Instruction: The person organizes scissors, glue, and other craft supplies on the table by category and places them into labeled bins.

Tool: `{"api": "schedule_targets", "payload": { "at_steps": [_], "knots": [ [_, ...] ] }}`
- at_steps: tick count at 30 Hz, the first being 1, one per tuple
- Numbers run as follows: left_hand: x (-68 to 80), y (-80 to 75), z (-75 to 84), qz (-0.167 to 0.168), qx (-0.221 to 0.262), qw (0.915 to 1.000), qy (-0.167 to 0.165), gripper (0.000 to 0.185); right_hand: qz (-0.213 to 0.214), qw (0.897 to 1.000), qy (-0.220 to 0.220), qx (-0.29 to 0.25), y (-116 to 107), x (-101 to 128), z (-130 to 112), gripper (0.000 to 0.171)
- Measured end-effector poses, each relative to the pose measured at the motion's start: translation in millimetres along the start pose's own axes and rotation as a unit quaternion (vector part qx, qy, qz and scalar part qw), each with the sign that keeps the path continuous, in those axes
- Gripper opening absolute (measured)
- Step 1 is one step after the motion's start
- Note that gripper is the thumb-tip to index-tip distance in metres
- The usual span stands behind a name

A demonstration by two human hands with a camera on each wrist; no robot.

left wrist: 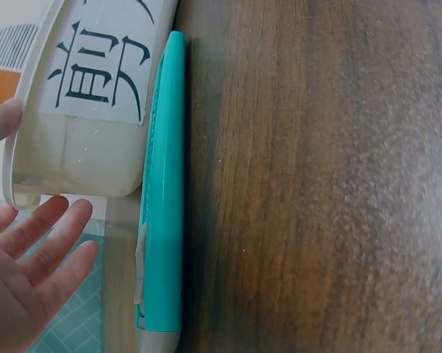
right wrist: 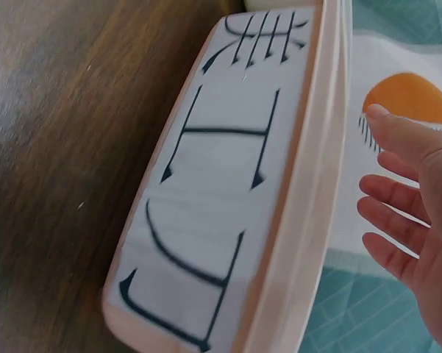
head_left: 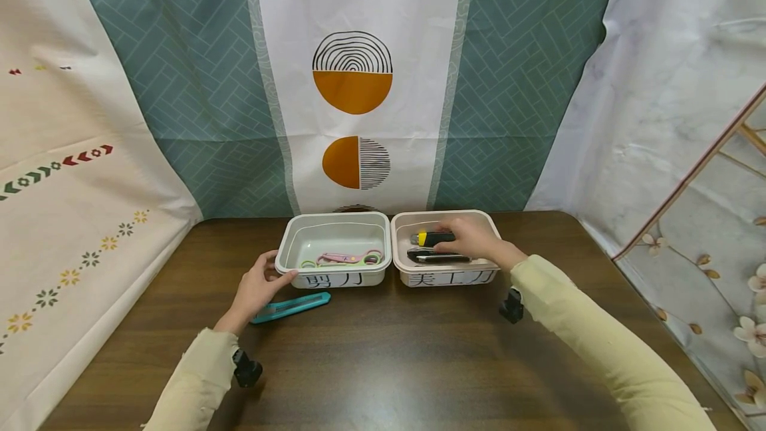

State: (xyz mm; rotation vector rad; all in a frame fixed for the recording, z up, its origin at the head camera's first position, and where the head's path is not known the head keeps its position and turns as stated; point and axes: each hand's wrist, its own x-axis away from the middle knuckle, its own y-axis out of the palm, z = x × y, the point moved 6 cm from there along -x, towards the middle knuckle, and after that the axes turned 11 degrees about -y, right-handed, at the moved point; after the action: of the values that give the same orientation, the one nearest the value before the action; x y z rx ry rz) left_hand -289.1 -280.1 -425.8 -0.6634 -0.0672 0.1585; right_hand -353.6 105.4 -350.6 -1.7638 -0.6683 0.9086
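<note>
My left hand [head_left: 257,290] is at the left end of a pale white bin [head_left: 380,277], its thumb touching the rim. In the left wrist view its other fingers are loosely extended beside the end wall. Below that bin lies a teal utility knife [head_left: 293,308] on the table. Pink scissors [head_left: 342,258] and green-handled scissors [head_left: 308,264] lie inside the bin. Over a pinkish bin [head_left: 396,265] is my right hand [head_left: 475,242], beside a yellow-and-black utility knife [head_left: 426,239]. Its fingers look relaxed in the right wrist view, with nothing visible in them. Black utility knives [head_left: 439,257] lie nearer its front.
Both bins stand side by side at the back of the brown wooden table [head_left: 383,358], with labels in large black characters on their fronts. Behind them hangs a patterned curtain [head_left: 359,125]. More cloth [head_left: 72,205] borders the left side, and a marbled floral sheet [head_left: 688,238] the right.
</note>
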Motion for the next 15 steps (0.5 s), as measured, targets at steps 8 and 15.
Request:
{"api": "schedule_targets", "payload": {
  "at_steps": [8,15],
  "knots": [
    [0.6,-0.2,0.2,-0.001,-0.005,1.0000,0.001,0.073,-0.006,0.999,-0.030,-0.022,0,-12,-26,0.042],
    [0.6,0.0,0.6,0.002,-0.007,1.0000,0.003,0.073,-0.001,0.997,-0.071,-0.021,8,-22,-51,0.042]
  ]
}}
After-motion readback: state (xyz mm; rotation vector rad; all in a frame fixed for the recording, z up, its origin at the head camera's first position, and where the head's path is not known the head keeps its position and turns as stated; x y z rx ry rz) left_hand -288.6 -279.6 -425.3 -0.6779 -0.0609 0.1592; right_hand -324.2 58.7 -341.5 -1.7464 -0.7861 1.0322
